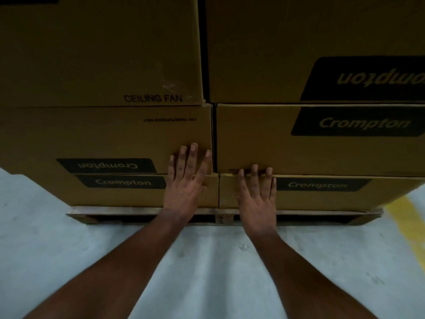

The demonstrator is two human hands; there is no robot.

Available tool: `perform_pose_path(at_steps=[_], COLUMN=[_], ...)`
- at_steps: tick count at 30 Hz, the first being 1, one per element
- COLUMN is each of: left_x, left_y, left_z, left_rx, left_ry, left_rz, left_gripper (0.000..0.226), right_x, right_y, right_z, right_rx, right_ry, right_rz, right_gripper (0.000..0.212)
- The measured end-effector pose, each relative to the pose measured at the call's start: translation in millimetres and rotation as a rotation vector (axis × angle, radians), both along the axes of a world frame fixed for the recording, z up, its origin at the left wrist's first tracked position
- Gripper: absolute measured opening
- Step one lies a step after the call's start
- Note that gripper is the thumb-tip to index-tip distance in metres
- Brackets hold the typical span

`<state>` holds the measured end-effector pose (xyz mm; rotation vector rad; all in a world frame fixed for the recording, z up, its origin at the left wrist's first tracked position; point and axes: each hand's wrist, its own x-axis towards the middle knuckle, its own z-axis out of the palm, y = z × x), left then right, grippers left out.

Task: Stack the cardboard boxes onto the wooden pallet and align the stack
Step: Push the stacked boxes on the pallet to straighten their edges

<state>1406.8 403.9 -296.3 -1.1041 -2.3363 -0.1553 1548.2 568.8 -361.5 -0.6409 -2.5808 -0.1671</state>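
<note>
Brown cardboard boxes printed "Crompton" stand three layers high in two columns on a wooden pallet [142, 211]. My left hand [186, 180] lies flat, fingers spread, across the seam between the bottom left box [138, 196] and the middle left box [103, 137]. My right hand [258, 196] is flat on the bottom right box [322, 199], fingertips at the lower edge of the middle right box [264, 139]. The top left box [99, 54] reads "CEILING FAN"; the top right box [264, 54] sits beside it. A narrow dark gap runs between the columns.
Pale grey concrete floor [92, 249] stretches in front of the pallet. A yellow painted line [411, 229] runs along the floor at the right. The upper layers overhang toward me in this wide-angle view.
</note>
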Motion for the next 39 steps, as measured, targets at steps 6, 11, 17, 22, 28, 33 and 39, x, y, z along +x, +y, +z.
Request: perform_pose_path(at_steps=[6,11,17,22,28,33,39], left_x=[-7,-9,-5,0,-14,-34,-17], left_y=[-4,-9,-4,-14,-38,-33,-8], left_z=[-1,0,1,9,68,153,178], left_rx=[-0.011,-0.027,-0.010,0.012,0.283,0.361,0.295], left_ry=[0.040,0.069,0.054,0.054,0.122,0.147,0.067], left_rz=[-0.009,-0.014,-0.017,-0.050,-0.021,-0.009,-0.026], left_gripper=[0.136,0.133,0.132,0.128,0.122,0.118,0.130], right_x=[-11,-11,-13,-10,-37,-54,-49], right_y=[-11,-15,-27,-48,-64,-53,-44], right_z=[0,3,8,24,110,205,231], right_rx=[-0.060,-0.074,-0.098,-0.056,-0.124,-0.098,-0.072], right_ry=[0.042,0.037,0.043,0.023,0.301,0.528,0.401], right_rz=[0.015,0.038,0.027,0.177,0.253,0.147,-0.004], right_gripper=[0.100,0.105,0.110,0.102,0.097,0.095,0.108])
